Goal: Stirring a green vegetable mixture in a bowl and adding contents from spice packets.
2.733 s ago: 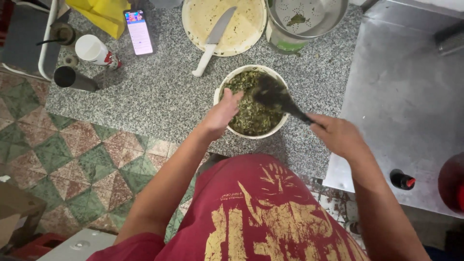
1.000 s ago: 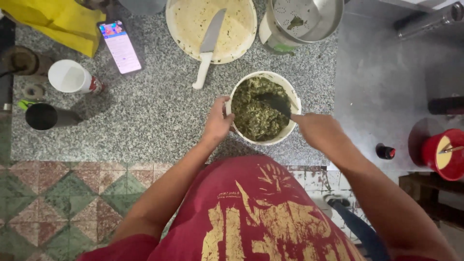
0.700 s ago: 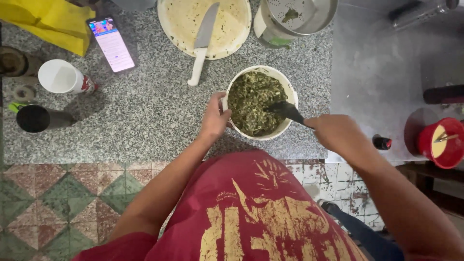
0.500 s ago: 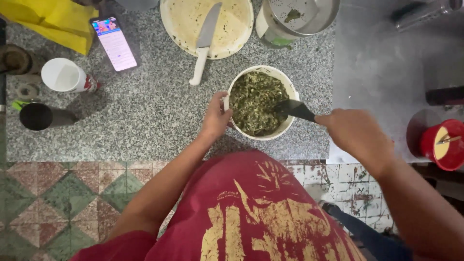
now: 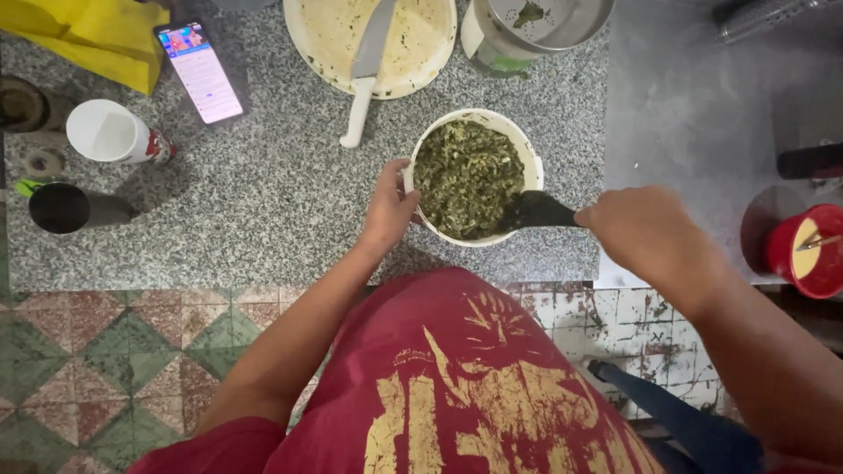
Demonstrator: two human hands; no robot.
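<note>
Gripping the rim of the round white bowl [image 5: 527,158] of chopped green mixture on the speckled granite counter [image 5: 263,202], the left hand [image 5: 388,206] steadies it while the right hand [image 5: 645,233], closed around the black spoon [image 5: 536,211], has dragged it to the bowl's near-right edge, suggesting another stirring pass.

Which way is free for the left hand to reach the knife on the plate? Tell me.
Probably yes: the left hand holds the bowl rim, and bare counter lies between it and the knife handle.
</note>
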